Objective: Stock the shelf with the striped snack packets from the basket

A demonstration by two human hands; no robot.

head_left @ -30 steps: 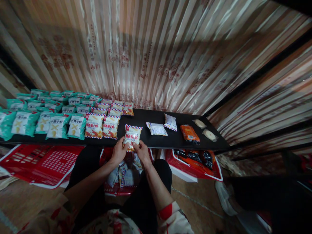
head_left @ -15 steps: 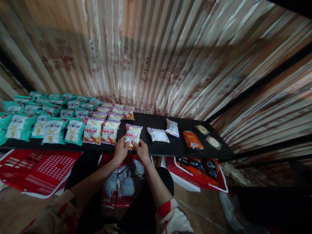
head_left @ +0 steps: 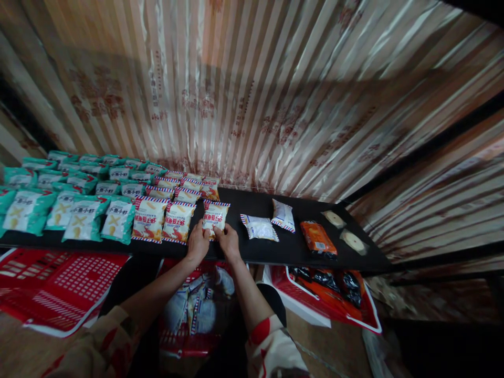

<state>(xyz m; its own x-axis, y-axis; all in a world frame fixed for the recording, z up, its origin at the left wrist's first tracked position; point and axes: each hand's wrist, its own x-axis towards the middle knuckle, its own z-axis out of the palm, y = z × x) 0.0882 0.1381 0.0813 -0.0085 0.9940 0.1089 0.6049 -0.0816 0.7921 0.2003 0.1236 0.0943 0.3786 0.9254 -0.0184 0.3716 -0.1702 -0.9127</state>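
Note:
A white, red and yellow snack bag (head_left: 215, 215) with a striped top edge is gripped at its lower sides by both hands, its printed front facing me. My left hand (head_left: 198, 243) closes on its left side, and my right hand (head_left: 227, 241) closes on its right, thumbs on the front. Just left stand matching snack bags (head_left: 178, 221) in rows on the black shelf (head_left: 258, 253). Farther left are rows of teal snack bags (head_left: 82, 219). To the right, two pale striped bags (head_left: 260, 228) lie flat, printed backs up.
An orange packet (head_left: 318, 239) and two round pale items in clear wrap (head_left: 353, 241) lie at the shelf's right. Red baskets (head_left: 82, 286) stand below; the middle one holds striped bags (head_left: 197, 310), the right one orange and black packets (head_left: 331, 289). A striped curtain (head_left: 236, 94) hangs behind.
The held bag has moved slightly back over the shelf, closer to the rows, with both hands still on it. The whole scene has shifted down in view as the head tilted up.

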